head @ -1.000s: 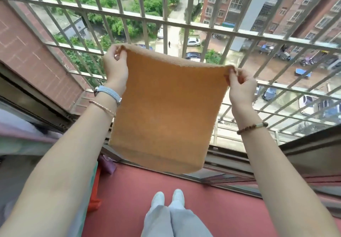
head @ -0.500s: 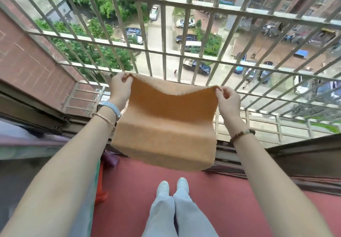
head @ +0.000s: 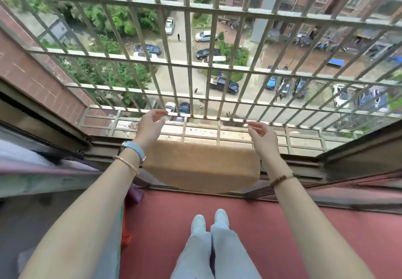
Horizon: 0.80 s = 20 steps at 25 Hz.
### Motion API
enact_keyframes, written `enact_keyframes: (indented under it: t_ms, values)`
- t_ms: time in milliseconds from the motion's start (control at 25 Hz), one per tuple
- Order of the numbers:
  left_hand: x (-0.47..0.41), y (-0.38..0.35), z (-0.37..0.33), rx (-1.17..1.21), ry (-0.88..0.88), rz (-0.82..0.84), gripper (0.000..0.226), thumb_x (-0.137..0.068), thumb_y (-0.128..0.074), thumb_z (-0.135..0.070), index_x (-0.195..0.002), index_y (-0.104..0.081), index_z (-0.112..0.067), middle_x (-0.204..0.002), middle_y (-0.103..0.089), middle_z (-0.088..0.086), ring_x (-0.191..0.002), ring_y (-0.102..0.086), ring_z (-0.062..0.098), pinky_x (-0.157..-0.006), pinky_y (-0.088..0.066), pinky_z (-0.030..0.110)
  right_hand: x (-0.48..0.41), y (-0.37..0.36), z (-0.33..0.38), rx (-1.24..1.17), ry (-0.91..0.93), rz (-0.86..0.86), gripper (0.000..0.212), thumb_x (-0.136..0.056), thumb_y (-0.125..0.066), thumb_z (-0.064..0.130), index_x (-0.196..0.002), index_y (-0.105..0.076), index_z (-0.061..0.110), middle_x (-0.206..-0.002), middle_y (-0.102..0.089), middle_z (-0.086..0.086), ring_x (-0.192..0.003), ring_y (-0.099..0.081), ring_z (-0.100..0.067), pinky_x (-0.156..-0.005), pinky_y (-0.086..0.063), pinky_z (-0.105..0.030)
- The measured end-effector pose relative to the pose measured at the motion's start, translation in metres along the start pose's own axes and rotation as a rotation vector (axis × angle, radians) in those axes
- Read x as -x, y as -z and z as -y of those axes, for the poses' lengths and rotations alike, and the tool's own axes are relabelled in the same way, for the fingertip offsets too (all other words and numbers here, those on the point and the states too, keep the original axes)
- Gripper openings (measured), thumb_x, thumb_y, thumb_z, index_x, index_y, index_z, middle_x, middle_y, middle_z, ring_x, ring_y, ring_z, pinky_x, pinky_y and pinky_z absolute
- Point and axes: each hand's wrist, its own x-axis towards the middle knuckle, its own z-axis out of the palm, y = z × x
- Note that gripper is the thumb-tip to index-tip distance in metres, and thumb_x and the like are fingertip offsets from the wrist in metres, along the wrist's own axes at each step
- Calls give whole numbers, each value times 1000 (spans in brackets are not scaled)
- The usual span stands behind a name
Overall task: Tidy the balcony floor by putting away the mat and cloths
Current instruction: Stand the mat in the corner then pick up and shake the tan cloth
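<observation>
While mat [head: 201,165] drapes sill, both hands' grip loosed above

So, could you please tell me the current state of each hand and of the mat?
left hand: open, fingers spread, holding nothing, above the mat's left end.
right hand: open, holding nothing, above the mat's right end.
mat: released, draped over the window sill, lower edge hanging over the red floor.
railing: closed bars, nothing hung on them.
</observation>
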Motion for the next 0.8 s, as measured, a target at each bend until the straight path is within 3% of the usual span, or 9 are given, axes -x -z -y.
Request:
enact_keyframes:
  t_ms: [120,200,280,400,560,640,800]
  values:
    - [25,6,5,0,-60,13,23,-96,-53,-9,-114,-65,-17,-118,-66,0,-114,-58,16,-104,-43,33,26,2,-5,4,51,-6,19,-97,-57,16,-115,-64,16,-111,-64,1,-95,-57,-5,-82,-44,-20]
    - [45,9,9,12,-114,17,22,-97,-52,-10,-113,-65,-18,-117,-66,-3,-112,-58,13,-101,-43,29,43,2,-11,2,104,-3,17,-98,-57,19,-113,-64,17,-115,-65,-1,-103,-58,-10,-80,-45,-19]
    - [64,13,10,67,-114,-30,21,-98,-51,-14,-113,-65,-19,-116,-65,-4,-109,-57,10,-97,-43,27,55,4,-14,-27,98,3,14,-99,-55,27,-109,-63,22,-117,-66,-2,-109,-60,-15,-90,-49,-29]
    - [88,23,18,306,-35,-131,19,-101,-48,-22,-112,-63,-20,-109,-68,-5,-106,-62,12,-98,-49,39,72,8,-14,-138,86,22,17,-101,-48,31,-104,-63,26,-111,-70,-1,-108,-65,-17,-101,-49,-46]
    - [129,36,30,567,7,-200,24,-104,-39,-26,-107,-63,-22,-106,-69,-2,-100,-65,13,-98,-50,44,109,22,-8,-218,138,79,35,-106,-37,31,-126,-59,12,-119,-66,-5,-112,-63,-20,-101,-50,-38]
    - [160,40,32,647,16,-223,28,-105,-36,-31,-105,-64,-26,-106,-69,-3,-97,-65,11,-96,-47,37,133,31,-9,-247,152,122,40,-106,-33,36,-131,-57,15,-121,-65,-5,-113,-63,-18,-100,-50,-36]
    - [229,46,41,794,-24,-204,37,-104,-31,-42,-121,-60,-24,-118,-66,0,-109,-63,15,-94,-48,33,180,48,-19,-312,174,175,37,-106,-29,43,-125,-58,30,-122,-67,-3,-112,-64,-18,-102,-50,-40]
